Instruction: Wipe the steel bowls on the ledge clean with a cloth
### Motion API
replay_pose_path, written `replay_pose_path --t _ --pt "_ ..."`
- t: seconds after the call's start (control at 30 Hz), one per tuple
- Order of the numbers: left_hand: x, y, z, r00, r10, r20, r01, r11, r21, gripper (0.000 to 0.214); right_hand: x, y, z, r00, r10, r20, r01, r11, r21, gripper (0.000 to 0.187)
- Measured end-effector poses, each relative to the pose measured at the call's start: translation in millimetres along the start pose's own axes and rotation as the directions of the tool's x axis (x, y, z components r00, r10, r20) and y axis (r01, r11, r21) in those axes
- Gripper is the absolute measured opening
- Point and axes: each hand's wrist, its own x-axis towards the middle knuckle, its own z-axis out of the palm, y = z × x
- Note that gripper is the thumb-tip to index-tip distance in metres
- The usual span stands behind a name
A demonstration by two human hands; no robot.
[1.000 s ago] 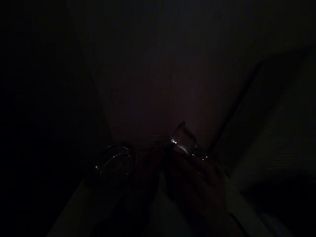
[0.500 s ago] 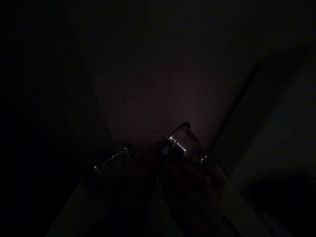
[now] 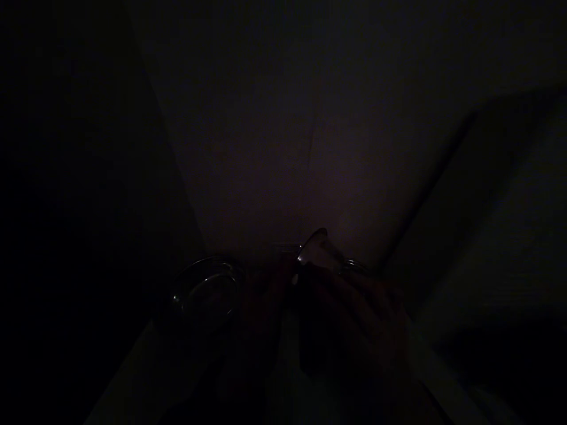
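Observation:
The scene is very dark. My right hand (image 3: 358, 307) is curled round a small shiny metal cup (image 3: 315, 252), which is tilted with its rim to the upper left. My left hand (image 3: 261, 295) shows only as a dim reddish shape just left of the cup, and its fingers cannot be made out. A round metal bowl (image 3: 204, 292) lies to the left of both hands, apart from them.
A second metal rim (image 3: 354, 265) glints just behind my right hand. A pale surface (image 3: 146, 366) runs under the bowl at the lower left. A dim wall or panel (image 3: 310, 147) rises behind, with a pale slanted edge (image 3: 487, 248) at the right.
The cup has tipped further and sunk lower behind my right hand, so less of its side shows. The bowl has not moved.

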Motion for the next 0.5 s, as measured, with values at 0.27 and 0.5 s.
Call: replay_pose_path --t 0.27,0.5 --pt "2.6 7.7 0.7 0.994 -0.033 -0.109 0.042 0.996 0.084 0.025 -1.5 -7.0 6.0 0.996 -0.059 0.067 0.058 0.998 0.028 0.024" --pt "8.6 -5.1 -7.4 0.999 0.012 -0.033 -0.011 0.999 0.044 0.031 1.5 9.8 3.4 0.995 0.033 0.094 -0.033 0.999 -0.005 0.027"
